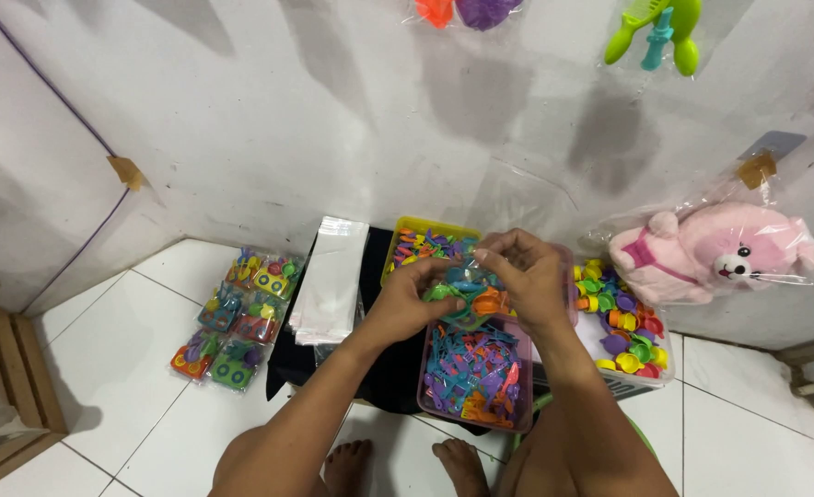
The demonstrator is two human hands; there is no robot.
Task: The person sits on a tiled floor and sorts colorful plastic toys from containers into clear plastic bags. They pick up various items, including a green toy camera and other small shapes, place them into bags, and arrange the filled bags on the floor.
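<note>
The white tiled floor [140, 368] carries everything here, and the pink bin [476, 377] of blue and pink plastic toy pieces, straight ahead of the person's feet, serves as the landmark. To the right of it and up against the wall leans a bagged pink plush bear [715, 258]. Left of the bin, past a black cloth [398, 368], lies a stack of empty clear bags [331, 281], and farther left a cluster of filled toy packets [237, 322]. Just right of the bin sits a clear tub [623, 322] of small coloured cups; behind the bin is a yellow tray [425, 241] of mixed pieces.

Directly above the bin, both hands are brought together on one small clear packet [467, 294] of toys. The left hand [407, 299] cups it from below, fingers closed around it; the right hand [522, 271] pinches its upper edge shut.

To do this well, I judge the packet's mouth should stay upward and over the bin, so any slipped piece drops back in.
</note>
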